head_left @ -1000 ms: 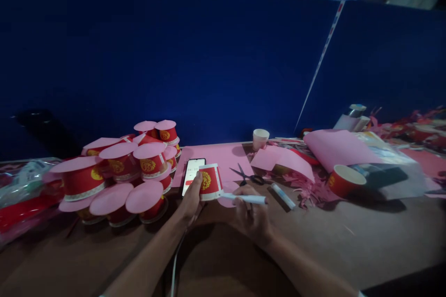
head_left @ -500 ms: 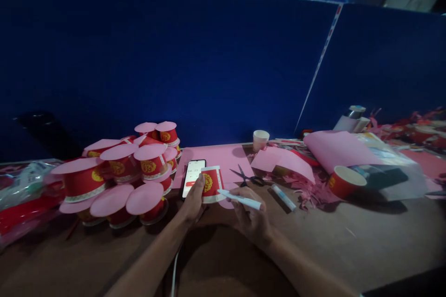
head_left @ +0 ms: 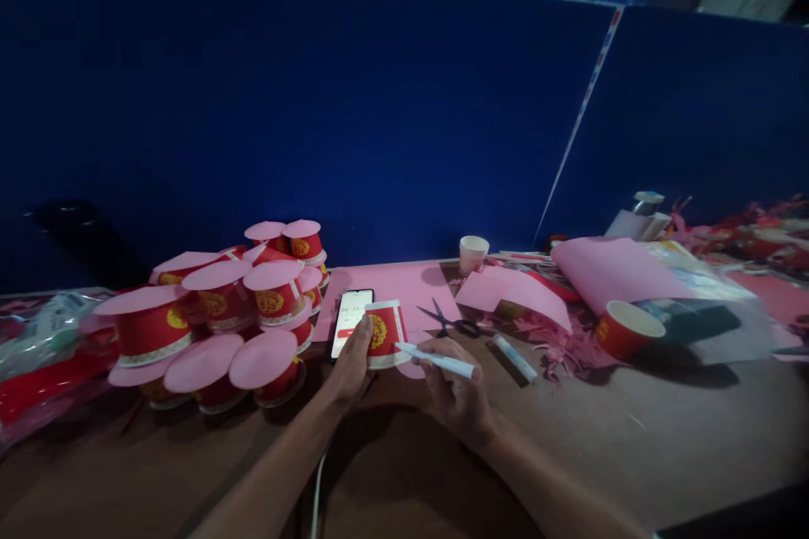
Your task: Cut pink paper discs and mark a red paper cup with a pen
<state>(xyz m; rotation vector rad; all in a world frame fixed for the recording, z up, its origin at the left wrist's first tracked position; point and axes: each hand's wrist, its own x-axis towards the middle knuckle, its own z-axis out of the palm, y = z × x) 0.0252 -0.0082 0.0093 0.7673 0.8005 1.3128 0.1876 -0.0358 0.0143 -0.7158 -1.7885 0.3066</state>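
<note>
A red paper cup with a gold emblem is in my left hand, its thumb on the cup's left side. My right hand is closed round a white pen-like stick, whose tip points at the cup's right side. Whether the tip touches the cup I cannot tell. Part of a pink paper disc shows between cup and right hand. Just behind my left hand lies a lit phone. Dark-handled scissors and a glue stick-like tube lie beyond and to the right of my right hand.
Several red cups topped with pink discs are stacked at left, beside plastic bags. A pink sheet lies behind the phone. At right are a white cup, pink paper, shreds and a tipped red cup. A blue partition stands behind.
</note>
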